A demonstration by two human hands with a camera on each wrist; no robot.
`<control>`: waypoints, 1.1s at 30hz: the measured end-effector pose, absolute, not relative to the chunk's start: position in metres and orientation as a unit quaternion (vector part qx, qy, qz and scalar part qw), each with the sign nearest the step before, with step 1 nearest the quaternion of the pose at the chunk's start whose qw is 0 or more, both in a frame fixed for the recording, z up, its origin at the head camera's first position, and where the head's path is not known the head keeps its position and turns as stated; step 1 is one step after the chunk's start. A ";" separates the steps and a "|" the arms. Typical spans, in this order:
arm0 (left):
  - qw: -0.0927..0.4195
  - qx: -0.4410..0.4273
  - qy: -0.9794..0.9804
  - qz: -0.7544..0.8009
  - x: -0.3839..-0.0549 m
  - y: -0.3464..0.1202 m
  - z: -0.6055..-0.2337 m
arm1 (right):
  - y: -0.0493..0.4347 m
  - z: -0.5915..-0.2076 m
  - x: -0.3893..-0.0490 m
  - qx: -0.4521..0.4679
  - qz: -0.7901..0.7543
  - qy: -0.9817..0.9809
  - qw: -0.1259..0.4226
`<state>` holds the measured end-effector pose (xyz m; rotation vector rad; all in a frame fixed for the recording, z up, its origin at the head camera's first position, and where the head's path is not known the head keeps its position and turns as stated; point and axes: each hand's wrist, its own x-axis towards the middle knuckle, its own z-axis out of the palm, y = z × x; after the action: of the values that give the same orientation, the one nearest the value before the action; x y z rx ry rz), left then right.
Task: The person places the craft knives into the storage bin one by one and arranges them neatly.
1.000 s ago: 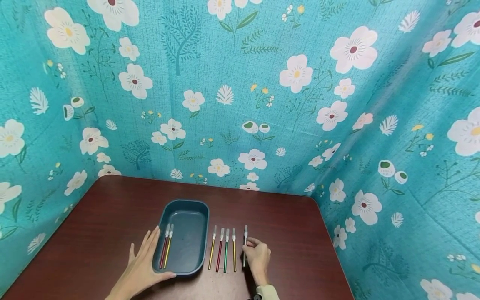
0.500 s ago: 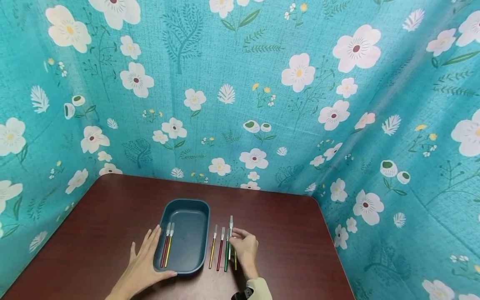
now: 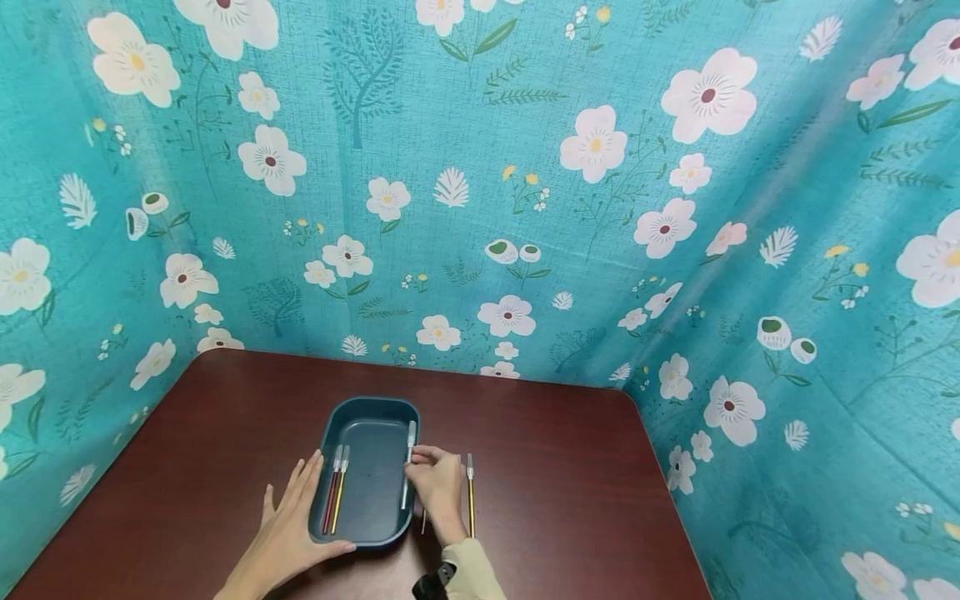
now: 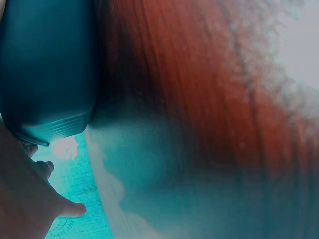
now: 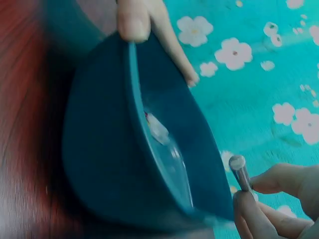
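A dark blue tray (image 3: 375,487) stands on the table. My left hand (image 3: 279,533) rests against its left side with fingers spread and fairly straight, the thumb at the near rim. Inside, along the left wall, lie a red craft knife (image 3: 330,504) and a yellow craft knife (image 3: 340,504), both with clear caps. My right hand (image 3: 437,485) pinches a silver craft knife (image 3: 411,440) over the tray's right edge, roughly parallel to that wall. The right wrist view shows the silver handle's end between thumb and fingers. I cannot tell whether it touches the tray.
Right of my right hand, another yellow craft knife (image 3: 471,496) lies on the dark red-brown table (image 3: 570,492). The hand and sleeve mostly hide more craft knives beside the tray. A turquoise flowered cloth (image 3: 465,275) hangs behind the table and at both sides.
My right hand has picked up the silver craft knife from the row's right end and carried it left, across the other knives, to the tray's right edge. The left hand stays put.
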<state>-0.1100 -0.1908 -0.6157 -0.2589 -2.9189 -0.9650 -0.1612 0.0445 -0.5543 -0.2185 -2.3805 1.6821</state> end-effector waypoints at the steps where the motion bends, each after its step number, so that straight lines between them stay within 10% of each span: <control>1: 0.030 -0.084 -0.947 -0.310 -0.109 -0.191 -0.615 | 0.037 -0.554 -0.161 -0.070 0.578 -0.806 0.104; 33: 0.049 -0.094 -0.944 -0.312 -0.107 -0.193 -0.614 | -0.057 -0.609 -0.164 -0.112 0.528 -0.839 0.073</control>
<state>-0.1072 -0.1927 -0.6141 -0.2849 -2.8770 -0.9496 -0.1639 -0.0569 -0.6087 -0.3353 -2.5189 1.5853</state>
